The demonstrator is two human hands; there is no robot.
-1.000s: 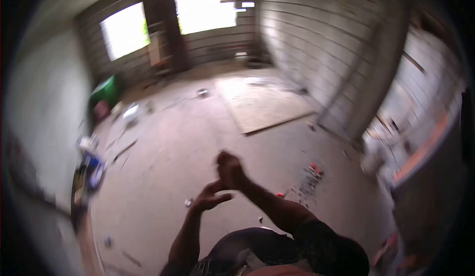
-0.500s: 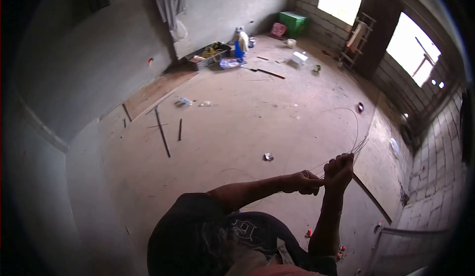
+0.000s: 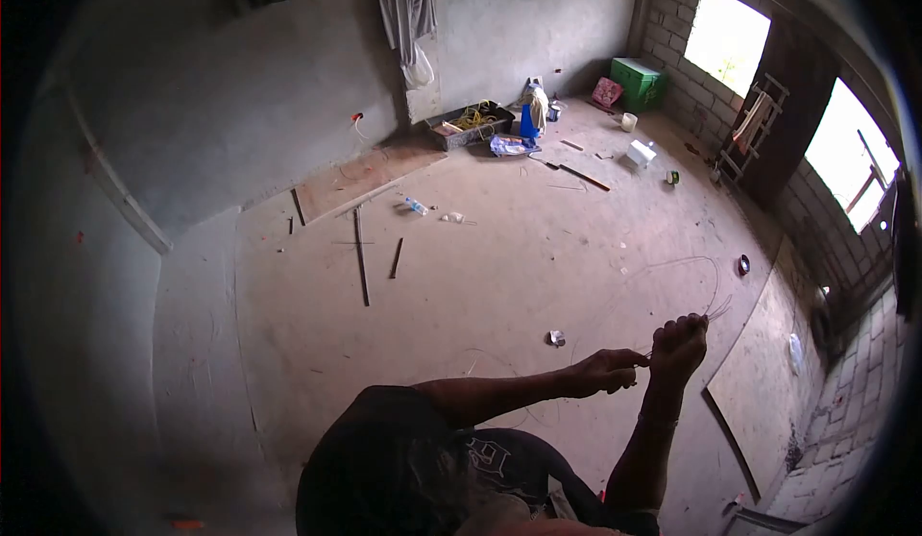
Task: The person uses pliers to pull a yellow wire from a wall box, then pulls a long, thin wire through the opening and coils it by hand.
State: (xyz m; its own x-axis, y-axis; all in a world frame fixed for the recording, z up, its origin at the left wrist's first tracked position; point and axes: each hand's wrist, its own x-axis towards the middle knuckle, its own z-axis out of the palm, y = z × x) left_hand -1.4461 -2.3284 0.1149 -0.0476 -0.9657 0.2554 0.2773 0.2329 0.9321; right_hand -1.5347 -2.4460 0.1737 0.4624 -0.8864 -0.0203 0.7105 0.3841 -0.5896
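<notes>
My right hand (image 3: 678, 348) is closed in a fist around a bundle of thin wire (image 3: 718, 307), whose bent ends stick out past the knuckles. A long loop of the wire arcs over the floor beyond the fist. Just to the left, my left hand (image 3: 605, 373) is closed, with thumb and forefinger pinching the wire close to the right fist. Faint strands also curve below and left of the left hand. The exact number of strands is too fine to make out.
On the floor lie a crumpled silvery piece (image 3: 556, 338), dark bars (image 3: 362, 257), a plastic bottle (image 3: 415, 207) and a dark roll (image 3: 743, 265). Along the back wall stand a black tray of tools (image 3: 471, 128) and a green box (image 3: 639, 85). A ladder (image 3: 754, 133) leans at right.
The camera view has turned left, so the room appears shifted to the right. My left fingers have moved slightly up along the wire beside the right fist. Both hands keep their hold.
</notes>
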